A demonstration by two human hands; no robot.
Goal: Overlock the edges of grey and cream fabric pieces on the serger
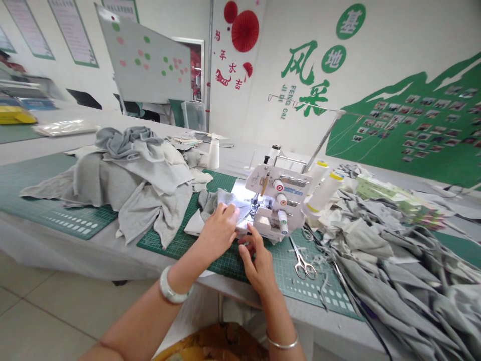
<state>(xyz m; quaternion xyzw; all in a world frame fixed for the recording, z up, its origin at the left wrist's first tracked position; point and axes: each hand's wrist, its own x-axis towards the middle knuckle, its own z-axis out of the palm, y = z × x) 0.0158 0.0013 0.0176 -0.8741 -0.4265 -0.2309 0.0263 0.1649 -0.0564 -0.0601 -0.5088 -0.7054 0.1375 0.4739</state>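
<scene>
Nearest: left forearm (139, 311) with pale bangle (169, 290); right forearm (280, 318) with silver bangle (281, 345); patterned clothing (214, 346) between.

Left hand (220, 228): fingers close together, pressing on gray cloth (242, 213); whether they also pinch it, cannot tell.

Right hand (261, 265): part-open, thumb apart from index, other fingers curled; index fingertip by the cloth's near edge.

Gray cloth, one piece: under the left fingertips, reaching to the lit needle area of the sewing machine (281, 200), which stands just beyond the right fingertips.

Scissors (302, 263), one pair: right of the right fingers, lying on green mat (259, 296) beside cloth snippets (323, 281).

Cloth pile (150, 175): left of the left fingers. Second cloth pile (406, 260): well to the right of the right fingers.

State, as judged: one piece at the machine, not yet set aside; snippets suggest some trimming done. Length of seam made: hidden. Which pile is finished, which awaits handling: cannot tell.
</scene>
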